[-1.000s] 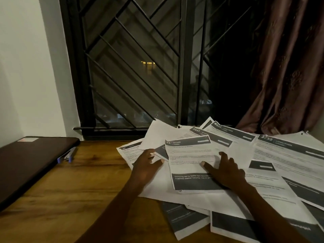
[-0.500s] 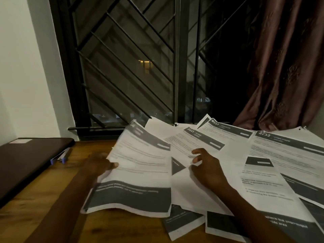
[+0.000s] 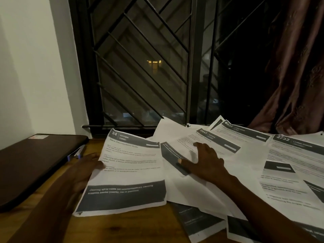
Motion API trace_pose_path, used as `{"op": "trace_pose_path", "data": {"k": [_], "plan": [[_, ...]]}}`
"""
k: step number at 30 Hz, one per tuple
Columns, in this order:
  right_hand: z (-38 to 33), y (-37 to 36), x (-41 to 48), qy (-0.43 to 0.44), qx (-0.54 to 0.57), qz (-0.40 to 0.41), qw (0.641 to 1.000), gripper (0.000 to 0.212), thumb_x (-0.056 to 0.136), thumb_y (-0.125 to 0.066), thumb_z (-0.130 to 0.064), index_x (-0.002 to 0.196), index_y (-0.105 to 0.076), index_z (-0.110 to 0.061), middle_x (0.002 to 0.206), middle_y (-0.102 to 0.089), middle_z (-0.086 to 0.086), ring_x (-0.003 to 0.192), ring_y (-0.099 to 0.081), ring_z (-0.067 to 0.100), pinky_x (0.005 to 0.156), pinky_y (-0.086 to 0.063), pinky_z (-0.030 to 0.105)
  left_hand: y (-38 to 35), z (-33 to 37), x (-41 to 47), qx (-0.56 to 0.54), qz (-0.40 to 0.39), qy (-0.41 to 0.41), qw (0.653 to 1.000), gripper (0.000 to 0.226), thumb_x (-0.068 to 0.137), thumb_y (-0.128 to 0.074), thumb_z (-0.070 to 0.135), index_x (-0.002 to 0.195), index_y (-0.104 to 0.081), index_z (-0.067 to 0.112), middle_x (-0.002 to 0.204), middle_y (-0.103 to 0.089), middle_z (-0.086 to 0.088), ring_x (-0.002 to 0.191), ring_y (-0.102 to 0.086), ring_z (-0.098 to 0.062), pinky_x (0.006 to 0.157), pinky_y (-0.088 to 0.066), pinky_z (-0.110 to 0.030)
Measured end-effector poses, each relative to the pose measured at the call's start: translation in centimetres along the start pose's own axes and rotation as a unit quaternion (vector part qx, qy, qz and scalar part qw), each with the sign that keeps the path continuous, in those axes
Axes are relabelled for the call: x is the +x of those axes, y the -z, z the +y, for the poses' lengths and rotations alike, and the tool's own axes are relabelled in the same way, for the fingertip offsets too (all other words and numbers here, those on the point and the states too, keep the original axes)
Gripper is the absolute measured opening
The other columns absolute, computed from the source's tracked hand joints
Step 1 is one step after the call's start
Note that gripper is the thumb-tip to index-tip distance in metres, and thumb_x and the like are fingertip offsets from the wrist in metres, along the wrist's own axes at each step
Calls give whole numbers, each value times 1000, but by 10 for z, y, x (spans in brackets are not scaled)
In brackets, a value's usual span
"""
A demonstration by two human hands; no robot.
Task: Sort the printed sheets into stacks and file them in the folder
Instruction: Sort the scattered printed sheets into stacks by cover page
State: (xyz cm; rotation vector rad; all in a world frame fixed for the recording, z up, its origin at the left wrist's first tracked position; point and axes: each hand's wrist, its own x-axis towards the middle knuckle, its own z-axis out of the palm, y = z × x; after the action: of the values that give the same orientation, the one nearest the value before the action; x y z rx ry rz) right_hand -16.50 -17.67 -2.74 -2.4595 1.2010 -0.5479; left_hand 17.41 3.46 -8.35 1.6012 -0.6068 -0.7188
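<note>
Head view: with the left hand (image 3: 83, 172) pinching the kitchen sheet (image 3: 129, 172) and the right hand (image 3: 207, 163) flat on the pile (image 3: 192, 193), lay it squarely on bare table (image 3: 131, 228).

Printed sheets (image 3: 289, 172), dark folder (image 3: 35, 163).
Sheets fanned loose, overlapping, print up; sheet 34 (image 3: 129, 172) leftmost; folder closed, flat, far left.

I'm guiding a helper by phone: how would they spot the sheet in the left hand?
Find the dark folder at the table's left side. Just right of it, the left hand holds a sheet by its left edge, beside the spread pile. Its header reads 34 KITCHEN, while neighbours show 2641 and 2732.
</note>
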Motion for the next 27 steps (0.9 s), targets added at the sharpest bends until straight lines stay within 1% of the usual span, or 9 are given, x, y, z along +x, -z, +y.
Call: {"op": "trace_pose_path", "data": {"k": [4,7,10,12,16,19,23,25,27], "plan": [[-11,-21,6,-10,-33,-75,997,105,68,-55,-80,148,-13,-28,156,-19,5,144,-17,33,112,-12,63,-37,48,-68,1,9,-12,1000,22,86,-69,13,106,-64,7,92,-75,-12,80,-73,-30,73,-60,-41],[-15,-29,3,-9,-75,-74,994,80,76,-52,-72,140,-33,-27,145,-39,7,136,-31,34,111,-14,64,-46,59,-77,33,16,5,999,14,87,-67,10,99,-64,3,70,-74,-7,56,-71,-19,51,-57,-27],[-17,-27,1,-20,-67,-43,997,56,85,-53,-55,133,-41,-28,135,-47,6,127,-41,29,110,-21,58,-42,51,-68,29,39,-1,999,23,86,-63,-2,109,-62,1,102,-72,-18,71,-71,-24,74,-57,-41],[-16,-28,-1,-13,-71,-41,997,63,85,-52,-59,138,-36,-28,140,-44,7,130,-39,29,110,-18,60,-40,47,-65,14,51,-11,999,28,87,-60,-7,113,-61,3,116,-67,-21,90,-68,-33,90,-52,-52],[-16,-37,-3,-16,-111,-95,989,107,64,-40,-90,147,-21,-26,154,-27,8,141,-24,33,110,-9,66,-44,48,-69,9,66,-18,998,17,90,-56,-7,93,-61,9,100,-68,-15,88,-65,-32,80,-52,-46],[-22,-35,-6,-3,-103,-46,994,79,73,-48,-80,131,-43,-28,135,-49,1,127,-44,26,108,-24,57,-44,51,-73,-3,65,-22,998,16,90,-57,-5,94,-62,9,104,-67,-17,95,-64,-36,89,-51,-49],[-19,-22,-9,11,-43,94,995,2,87,-58,-35,87,-59,-37,105,-65,0,99,-60,25,92,-45,42,-39,49,-75,-18,70,1,997,20,90,-57,-3,108,-64,5,113,-68,-18,104,-64,-39,98,-46,-53],[-11,-9,-5,-12,50,147,988,17,87,-57,-25,76,-60,-37,98,-67,5,93,-62,30,82,-50,38,-37,48,-74,-15,73,16,997,28,90,-56,-4,117,-60,1,119,-65,-21,108,-62,-42,102,-44,-56],[-3,6,1,-20,141,205,968,11,90,-58,-27,93,-68,-31,99,-68,10,92,-62,33,79,-48,36,-34,47,-73,4,75,18,997,35,88,-59,-3,123,-57,-1,122,-63,-23,112,-59,-43,102,-44,-56]]}}
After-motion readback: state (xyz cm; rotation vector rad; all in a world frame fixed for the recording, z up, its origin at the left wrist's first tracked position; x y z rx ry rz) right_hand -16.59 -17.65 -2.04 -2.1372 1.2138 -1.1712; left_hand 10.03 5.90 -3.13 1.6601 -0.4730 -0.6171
